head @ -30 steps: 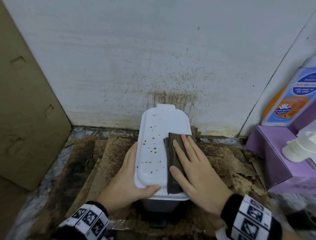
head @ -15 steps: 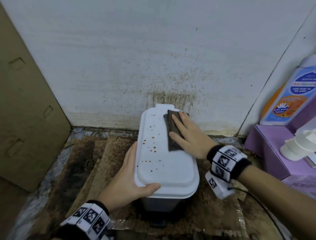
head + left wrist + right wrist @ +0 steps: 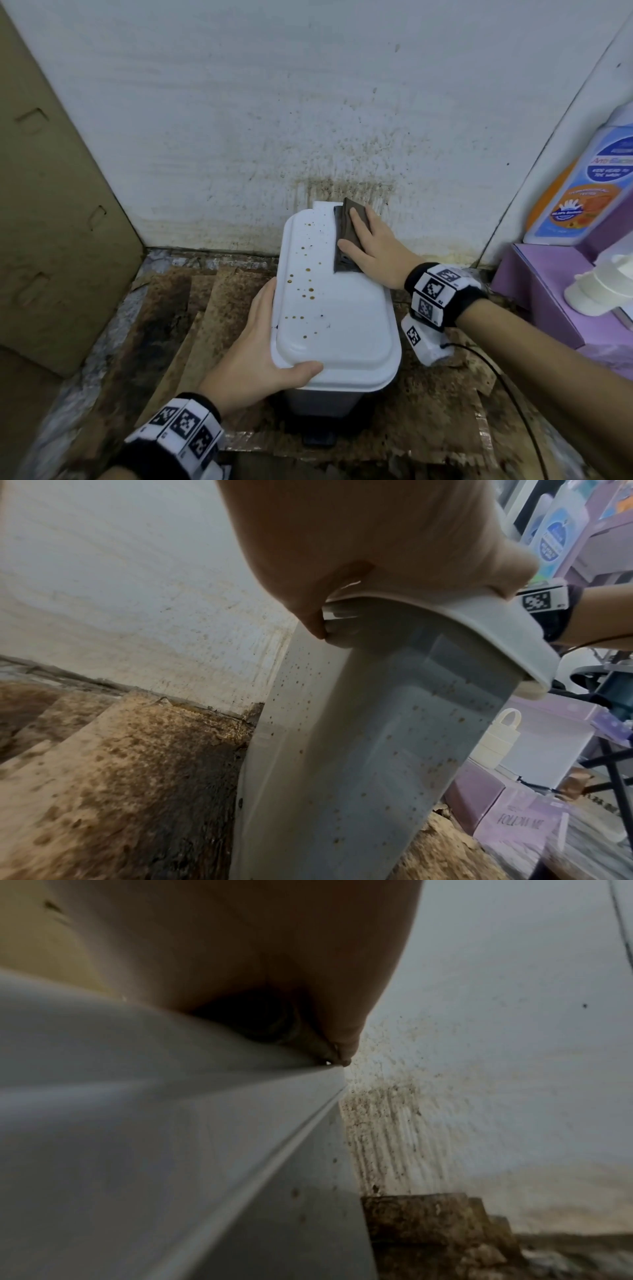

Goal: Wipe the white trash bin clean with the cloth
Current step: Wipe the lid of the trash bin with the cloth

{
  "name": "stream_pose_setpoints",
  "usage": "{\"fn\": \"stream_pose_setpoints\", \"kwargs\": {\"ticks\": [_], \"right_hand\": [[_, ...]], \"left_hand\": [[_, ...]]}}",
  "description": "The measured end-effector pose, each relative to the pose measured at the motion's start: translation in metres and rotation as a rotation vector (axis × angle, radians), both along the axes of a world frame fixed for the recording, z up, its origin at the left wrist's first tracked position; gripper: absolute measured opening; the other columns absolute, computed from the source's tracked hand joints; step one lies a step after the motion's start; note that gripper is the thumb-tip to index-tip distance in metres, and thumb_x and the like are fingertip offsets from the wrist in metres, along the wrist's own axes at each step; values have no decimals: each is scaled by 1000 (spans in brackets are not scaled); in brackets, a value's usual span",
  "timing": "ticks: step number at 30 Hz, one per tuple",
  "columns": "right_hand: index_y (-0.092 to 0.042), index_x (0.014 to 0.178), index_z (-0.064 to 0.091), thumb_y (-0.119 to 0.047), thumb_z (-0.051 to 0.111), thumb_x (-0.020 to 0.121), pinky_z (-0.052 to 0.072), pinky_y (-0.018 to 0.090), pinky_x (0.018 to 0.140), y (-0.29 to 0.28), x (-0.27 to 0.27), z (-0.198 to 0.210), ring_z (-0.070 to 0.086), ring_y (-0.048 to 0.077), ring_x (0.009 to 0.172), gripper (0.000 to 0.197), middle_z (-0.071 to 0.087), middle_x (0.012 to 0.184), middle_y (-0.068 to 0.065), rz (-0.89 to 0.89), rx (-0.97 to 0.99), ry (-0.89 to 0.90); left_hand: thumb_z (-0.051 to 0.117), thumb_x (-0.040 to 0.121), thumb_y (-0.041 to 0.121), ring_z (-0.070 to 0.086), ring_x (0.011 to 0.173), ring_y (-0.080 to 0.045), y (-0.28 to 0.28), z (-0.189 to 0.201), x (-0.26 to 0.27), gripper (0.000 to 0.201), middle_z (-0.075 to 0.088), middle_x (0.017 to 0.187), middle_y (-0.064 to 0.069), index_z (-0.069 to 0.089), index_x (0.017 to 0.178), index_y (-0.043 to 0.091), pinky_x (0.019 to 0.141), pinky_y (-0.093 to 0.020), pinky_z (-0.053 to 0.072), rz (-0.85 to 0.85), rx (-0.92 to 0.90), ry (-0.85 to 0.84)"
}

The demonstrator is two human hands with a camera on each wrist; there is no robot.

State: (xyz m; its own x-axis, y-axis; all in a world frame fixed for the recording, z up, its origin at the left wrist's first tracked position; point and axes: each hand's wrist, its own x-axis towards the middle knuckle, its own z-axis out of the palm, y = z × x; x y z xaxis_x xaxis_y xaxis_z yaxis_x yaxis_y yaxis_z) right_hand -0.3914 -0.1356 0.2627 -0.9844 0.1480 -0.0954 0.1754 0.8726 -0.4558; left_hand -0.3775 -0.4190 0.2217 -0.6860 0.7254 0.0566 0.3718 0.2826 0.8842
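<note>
The white trash bin (image 3: pixel 335 308) stands against the stained wall, its lid closed. Brown spots dot the left half of the lid. My right hand (image 3: pixel 368 240) lies flat on a dark brown folded cloth (image 3: pixel 346 246) and presses it onto the lid's far right corner. My left hand (image 3: pixel 263 339) grips the lid's near left corner, thumb on top and fingers down the side. In the left wrist view, that left hand (image 3: pixel 342 547) curls under the lid rim above the spotted bin body (image 3: pixel 359 750). The right wrist view shows the right hand (image 3: pixel 240 947) on the cloth (image 3: pixel 301 1039) at the lid edge (image 3: pixel 137 1123).
A cardboard sheet (image 3: pixel 51 222) leans at the left. Stained cardboard (image 3: pixel 178 325) covers the floor around the bin. At the right sit a purple box (image 3: pixel 541 291), a white bottle top (image 3: pixel 603 291) and a blue-orange bottle (image 3: pixel 589 192). A cable (image 3: pixel 507 387) trails from my right wrist.
My right hand has slid the cloth along the lid's right side from the near end to the far corner by the wall. The left hand has kept its grip.
</note>
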Motion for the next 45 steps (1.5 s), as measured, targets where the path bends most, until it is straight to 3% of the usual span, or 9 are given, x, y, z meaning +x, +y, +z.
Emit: {"fn": "stream_pose_setpoints", "kwargs": {"ticks": [5,11,16,21,25,31,37,41,45], "right_hand": [[-22,161,-9,-60,31,103,1,40,127,-15,29,1,-12,20,156,81,-22,168,4,-24,-85,-10],[-25,161,-12,-61,27,102,-1,41,126,-40,78,0,-14,16,155,80,-25,167,1,-7,-59,37],[-27,159,-17,-67,17,97,-5,31,124,-66,120,0,-19,11,153,81,-31,165,-3,-11,23,43],[-28,159,-18,-72,3,92,-6,31,124,-93,149,-8,-22,12,152,83,-31,164,-6,-55,81,86],[-27,160,-13,-71,6,94,3,39,126,-95,150,-12,-14,17,155,82,-23,167,-1,-71,102,122],[-28,160,-15,-74,4,91,-7,28,120,-77,132,-5,-18,12,153,85,-26,167,0,-25,127,64],[-29,160,-14,-65,25,100,0,44,123,-44,86,6,-13,16,155,80,-25,167,2,-3,52,-46],[-28,161,-12,-63,27,102,-2,43,125,-36,76,0,-18,15,155,79,-25,167,3,16,47,-11],[-26,160,-14,-63,25,102,-7,41,126,-40,82,-1,-31,12,151,79,-36,163,1,47,34,18]], "left_hand": [[87,71,48,16,141,21,0,0,0,124,6,158,35,-1,157,48,103,-13,29,10,-14,5],[84,68,60,13,138,27,-1,-2,1,121,1,156,41,-6,149,59,101,-10,28,14,-24,25],[86,69,58,15,147,13,-1,-6,-1,128,2,161,32,-5,159,45,115,-30,30,31,-39,28],[81,66,67,14,147,15,-1,-5,0,128,3,161,34,-4,159,46,114,-29,29,26,-25,30],[79,64,70,12,147,15,-1,-6,0,128,2,160,36,-4,158,48,115,-31,28,28,-13,20],[81,65,69,11,150,10,-1,-9,-1,130,0,162,33,-6,159,45,120,-38,28,30,-18,-10],[79,64,72,11,147,16,-1,-7,0,130,-1,161,37,-6,158,48,116,-32,29,21,-17,-14],[79,63,73,10,150,11,-2,-8,-2,131,-2,162,35,-7,158,47,120,-36,27,18,-34,-17],[80,64,71,10,146,17,-3,-8,-3,131,-3,160,38,-9,158,47,117,-31,27,12,-39,-18]]}}
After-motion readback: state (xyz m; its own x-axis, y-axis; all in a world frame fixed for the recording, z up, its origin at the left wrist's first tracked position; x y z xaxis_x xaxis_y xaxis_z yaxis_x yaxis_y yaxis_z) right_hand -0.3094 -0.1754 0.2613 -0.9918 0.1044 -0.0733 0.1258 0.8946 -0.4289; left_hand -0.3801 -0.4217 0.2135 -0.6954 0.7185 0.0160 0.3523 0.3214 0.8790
